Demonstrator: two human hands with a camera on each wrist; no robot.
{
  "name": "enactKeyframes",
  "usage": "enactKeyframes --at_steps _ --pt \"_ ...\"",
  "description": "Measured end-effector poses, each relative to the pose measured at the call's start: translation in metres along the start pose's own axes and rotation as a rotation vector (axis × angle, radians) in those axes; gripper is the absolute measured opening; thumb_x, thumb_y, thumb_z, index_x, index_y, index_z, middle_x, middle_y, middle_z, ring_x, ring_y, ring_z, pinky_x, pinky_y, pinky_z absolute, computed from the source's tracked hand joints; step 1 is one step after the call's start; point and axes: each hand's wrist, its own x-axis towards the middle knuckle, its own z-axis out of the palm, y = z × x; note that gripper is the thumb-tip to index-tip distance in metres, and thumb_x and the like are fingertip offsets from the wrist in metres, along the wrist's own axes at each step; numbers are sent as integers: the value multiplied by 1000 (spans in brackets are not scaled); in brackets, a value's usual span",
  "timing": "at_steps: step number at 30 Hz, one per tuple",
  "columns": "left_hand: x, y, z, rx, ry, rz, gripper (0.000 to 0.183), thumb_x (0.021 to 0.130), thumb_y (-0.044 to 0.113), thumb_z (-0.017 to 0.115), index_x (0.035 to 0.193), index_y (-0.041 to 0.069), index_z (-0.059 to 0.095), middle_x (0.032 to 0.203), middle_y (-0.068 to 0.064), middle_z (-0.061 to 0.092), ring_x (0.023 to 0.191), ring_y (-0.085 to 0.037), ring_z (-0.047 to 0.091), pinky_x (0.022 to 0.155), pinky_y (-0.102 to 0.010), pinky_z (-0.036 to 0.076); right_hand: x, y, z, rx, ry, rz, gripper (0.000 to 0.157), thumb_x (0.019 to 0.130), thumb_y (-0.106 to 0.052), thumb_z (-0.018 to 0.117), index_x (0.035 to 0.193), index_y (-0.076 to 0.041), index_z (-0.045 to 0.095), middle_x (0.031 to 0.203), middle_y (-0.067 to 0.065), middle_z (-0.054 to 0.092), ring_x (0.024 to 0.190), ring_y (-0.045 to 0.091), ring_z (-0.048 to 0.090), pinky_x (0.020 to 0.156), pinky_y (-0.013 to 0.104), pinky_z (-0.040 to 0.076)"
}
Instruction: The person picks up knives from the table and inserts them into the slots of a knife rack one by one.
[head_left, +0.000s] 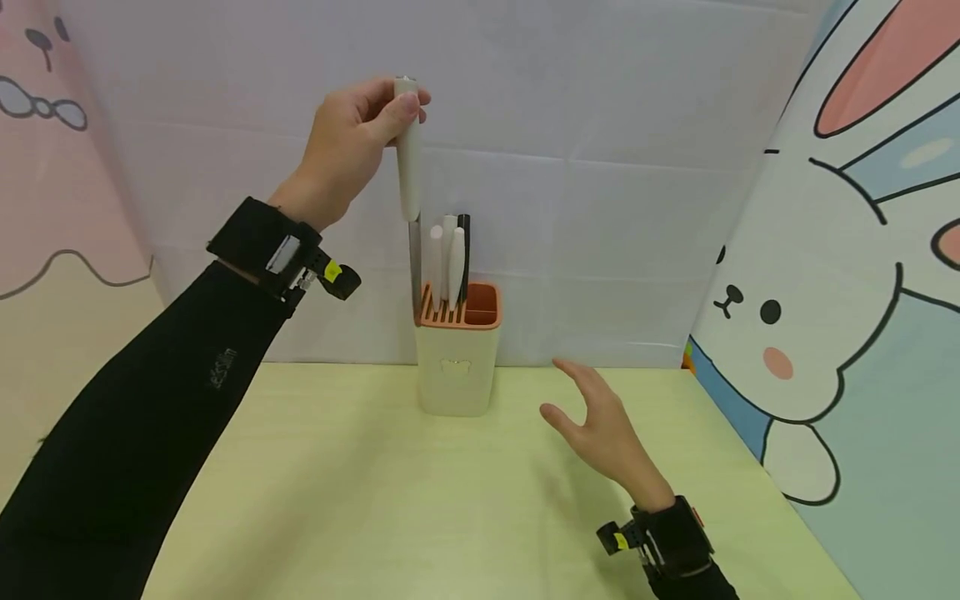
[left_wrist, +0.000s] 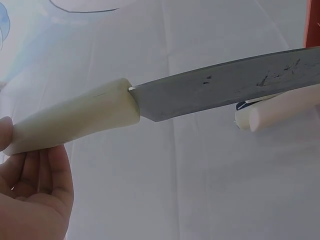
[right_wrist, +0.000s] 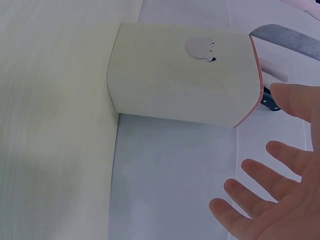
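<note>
My left hand (head_left: 352,137) pinches the upper end of a white-handled kitchen knife (head_left: 408,167) between thumb and fingers. The knife points downward, its broad grey blade (left_wrist: 220,85) showing dark marks in the left wrist view. Its tip is at the left slot of a cream knife block (head_left: 456,375) with an orange top. Several other handles stand in the block: white and pinkish ones (head_left: 437,258) and a black one (head_left: 465,250). To the block's right, my right hand (head_left: 603,429) hovers over the table with fingers spread, holding nothing.
The knife block stands at the back of the pale yellow-green table (head_left: 337,500), close to a white sheet-covered wall (head_left: 615,250). Cartoon panels rise on both sides, a rabbit panel (head_left: 817,333) at right and a pink one (head_left: 67,183) at left. An orange-rimmed square compartment (head_left: 482,308) fills the block's right part.
</note>
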Motion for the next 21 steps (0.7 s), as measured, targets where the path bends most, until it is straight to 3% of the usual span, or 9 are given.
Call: enactKeyframes --at_steps 12,21 --pt "9 2 -1 -34 5 26 29 101 23 50 124 8 59 119 -8 56 113 -18 47 99 -24 39 -1 1 0 27 20 3 63 90 -30 69 143 -10 40 142 6 42 125 26 42 94 52 44" --pt "6 -5 -2 -24 32 -12 30 101 23 50 126 10 59 123 -5 57 116 -15 48 99 -25 38 0 -2 2 45 24 -2 64 89 -27 70 143 -10 40 141 6 43 123 26 43 93 52 45"
